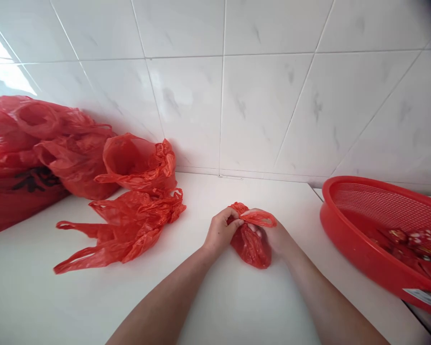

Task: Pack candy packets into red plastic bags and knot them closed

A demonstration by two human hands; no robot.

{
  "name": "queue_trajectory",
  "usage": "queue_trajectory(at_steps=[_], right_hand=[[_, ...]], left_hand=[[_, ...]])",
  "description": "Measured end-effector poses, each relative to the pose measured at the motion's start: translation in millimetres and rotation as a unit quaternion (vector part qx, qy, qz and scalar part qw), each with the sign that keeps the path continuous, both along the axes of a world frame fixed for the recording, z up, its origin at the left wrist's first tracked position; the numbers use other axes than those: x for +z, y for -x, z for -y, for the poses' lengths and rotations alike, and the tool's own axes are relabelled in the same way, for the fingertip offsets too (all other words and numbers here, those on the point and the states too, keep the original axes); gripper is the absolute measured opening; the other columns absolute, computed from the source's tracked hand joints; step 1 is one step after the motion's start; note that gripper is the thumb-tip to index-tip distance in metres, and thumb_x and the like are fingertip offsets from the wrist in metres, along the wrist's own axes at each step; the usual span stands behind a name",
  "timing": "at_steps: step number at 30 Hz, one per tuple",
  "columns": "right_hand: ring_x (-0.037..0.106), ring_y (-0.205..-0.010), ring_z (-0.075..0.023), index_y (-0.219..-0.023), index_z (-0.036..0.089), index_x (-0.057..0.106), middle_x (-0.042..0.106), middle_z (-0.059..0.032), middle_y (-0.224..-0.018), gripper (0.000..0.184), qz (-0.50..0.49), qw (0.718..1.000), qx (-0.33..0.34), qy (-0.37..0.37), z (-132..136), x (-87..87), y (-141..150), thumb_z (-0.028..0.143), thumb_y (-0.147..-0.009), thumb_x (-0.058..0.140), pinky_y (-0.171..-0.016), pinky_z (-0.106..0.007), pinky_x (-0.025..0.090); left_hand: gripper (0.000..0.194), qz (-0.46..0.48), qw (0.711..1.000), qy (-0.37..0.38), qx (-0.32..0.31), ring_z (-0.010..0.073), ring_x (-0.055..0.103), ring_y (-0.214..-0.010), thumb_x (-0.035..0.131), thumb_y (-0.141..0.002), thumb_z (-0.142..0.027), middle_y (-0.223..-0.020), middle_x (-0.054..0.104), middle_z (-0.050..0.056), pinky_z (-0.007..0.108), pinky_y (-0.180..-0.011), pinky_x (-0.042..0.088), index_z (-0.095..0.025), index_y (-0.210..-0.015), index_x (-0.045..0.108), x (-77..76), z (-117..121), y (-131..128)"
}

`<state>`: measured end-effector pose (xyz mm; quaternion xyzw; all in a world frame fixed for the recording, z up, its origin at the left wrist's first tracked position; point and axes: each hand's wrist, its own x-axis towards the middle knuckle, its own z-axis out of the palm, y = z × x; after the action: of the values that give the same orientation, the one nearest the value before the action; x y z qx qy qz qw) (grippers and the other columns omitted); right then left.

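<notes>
A small red plastic bag (251,247), bunched into a tight bundle, lies on the white counter (208,306) in front of me. My left hand (221,230) is closed on the bag's left top corner. My right hand (276,237) is closed on the other side, pinching a looped handle (260,218) of the same bag. Both hands rest on the counter with the bundle between them.
Several crumpled red plastic bags (129,225) lie at the left, with bigger filled red bags (32,158) behind them against the white tiled wall (258,96). A red mesh basket (362,249) holding wrapped items stands at the right counter edge.
</notes>
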<state>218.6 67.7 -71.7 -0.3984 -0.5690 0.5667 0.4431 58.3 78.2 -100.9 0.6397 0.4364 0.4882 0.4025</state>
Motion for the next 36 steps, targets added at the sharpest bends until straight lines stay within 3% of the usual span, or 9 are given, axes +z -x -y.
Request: queue_trajectory(at_steps=[4,8,15,21,25,31,36], right_hand=[[0.056,-0.071,-0.0154,-0.076,0.021,0.068,0.064,-0.0016,-0.077,0.016,-0.052,0.997,0.004,0.051,0.6,3.3,1.6,0.035,-0.075,0.062,-0.064,-0.027,0.043],[0.049,-0.051,-0.0106,-0.069,0.020,0.063,0.057,0.0028,-0.058,0.021,-0.075,0.992,-0.019,0.096,-3.5,-7.9,4.1,0.040,-0.071,0.067,-0.052,-0.025,0.039],[0.050,-0.060,-0.0106,-0.072,0.021,0.054,0.055,0.0045,-0.066,0.016,-0.006,1.000,0.001,0.028,-3.5,-9.0,6.4,0.029,-0.070,0.067,-0.058,-0.024,0.039],[0.043,-0.062,-0.0103,-0.080,0.022,0.050,0.047,0.0059,-0.067,0.015,0.081,0.996,0.018,-0.014,0.6,-0.9,5.9,0.019,-0.071,0.061,-0.059,-0.024,0.038],[0.039,-0.060,-0.0104,-0.081,0.024,0.048,0.042,0.0062,-0.065,0.015,0.133,0.990,-0.017,-0.047,0.7,-0.9,8.1,0.015,-0.070,0.055,-0.058,-0.023,0.036],[0.038,-0.059,-0.0107,-0.081,0.024,0.050,0.044,0.0056,-0.065,0.019,0.196,0.975,-0.071,-0.074,-1.6,-3.2,10.5,0.012,-0.067,0.049,-0.057,-0.024,0.036],[0.046,-0.065,-0.0112,-0.085,0.023,0.052,0.053,0.0042,-0.074,0.022,0.190,0.980,-0.027,-0.045,-2.4,1.9,7.6,0.012,-0.067,0.048,-0.061,-0.025,0.040]], left_hand=[[0.010,0.077,0.995,0.046,-0.052,0.0158,0.057,-0.077,0.058,-0.078,-0.026,-0.082,0.063,0.003,0.028,-0.071,0.045,-0.019,-0.084,0.062,1.7,0.2,1.7],[0.018,0.073,0.991,0.052,-0.096,0.0188,0.060,-0.085,0.055,-0.081,-0.031,-0.090,0.066,0.005,0.031,-0.078,0.046,-0.019,-0.086,0.068,4.6,-0.1,4.9],[0.010,-0.055,0.997,-0.034,-0.047,0.0154,0.057,-0.071,0.057,-0.078,-0.023,-0.077,0.063,0.002,0.026,-0.063,0.045,-0.020,-0.073,0.065,4.9,0.6,4.7],[0.016,-0.140,0.987,-0.083,-0.016,0.0140,0.054,-0.071,0.052,-0.077,-0.015,-0.078,0.062,-0.001,0.024,-0.063,0.041,-0.023,-0.083,0.064,10.6,5.1,3.2],[0.017,-0.174,0.980,-0.080,-0.053,0.0145,0.054,-0.071,0.047,-0.082,-0.019,-0.077,0.060,-0.001,0.025,-0.063,0.039,-0.023,-0.080,0.064,13.1,2.8,5.9],[0.021,-0.216,0.973,-0.074,-0.030,0.0144,0.049,-0.065,0.046,-0.084,-0.029,-0.069,0.056,-0.001,0.025,-0.057,0.034,-0.021,-0.067,0.054,8.6,-0.1,5.9],[0.026,-0.230,0.971,-0.056,-0.015,0.0117,0.044,-0.060,0.042,-0.085,-0.028,-0.064,0.050,-0.003,0.024,-0.055,0.031,-0.019,-0.061,0.043,8.6,4.0,2.5]])
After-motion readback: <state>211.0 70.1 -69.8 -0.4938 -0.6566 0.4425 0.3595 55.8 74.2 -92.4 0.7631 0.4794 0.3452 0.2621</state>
